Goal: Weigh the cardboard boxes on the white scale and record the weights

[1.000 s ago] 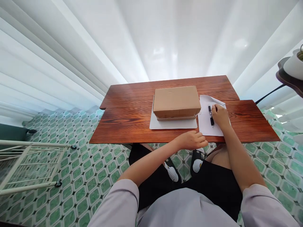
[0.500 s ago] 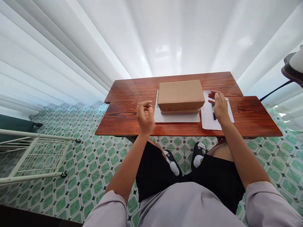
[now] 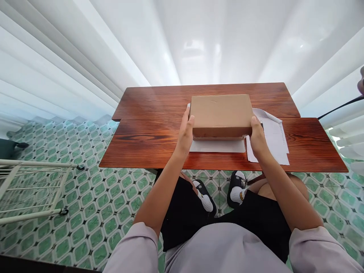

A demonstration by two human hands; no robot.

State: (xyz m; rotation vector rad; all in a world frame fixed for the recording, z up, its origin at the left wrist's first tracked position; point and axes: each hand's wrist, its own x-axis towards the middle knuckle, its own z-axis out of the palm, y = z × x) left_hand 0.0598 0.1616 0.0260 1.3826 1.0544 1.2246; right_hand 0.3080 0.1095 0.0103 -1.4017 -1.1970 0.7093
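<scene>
A brown cardboard box [image 3: 221, 110] is between my two hands above the middle of the wooden table. My left hand [image 3: 185, 132] grips its left end, thumb at the near corner. At the right end, my right hand [image 3: 257, 137] holds it the same way. The far fingers of both hands are partly hidden by the box. Under it lies a flat white board [image 3: 217, 147], mostly covered. Whether the box rests on the board or is slightly raised, I cannot tell. Beside my right hand lie sheets of paper [image 3: 275, 142] with writing.
The wooden table [image 3: 142, 146] has a stepped outline at both ends. White curtains [image 3: 199, 41] hang behind it. On the tiled floor at the left stands a white wheeled rack [image 3: 34, 189]. A black cable [image 3: 338, 108] runs at the right.
Both hands have come forward and inward from beside the box and closed on its ends. The head view has shifted a little. The black pen is now mostly hidden behind my right hand.
</scene>
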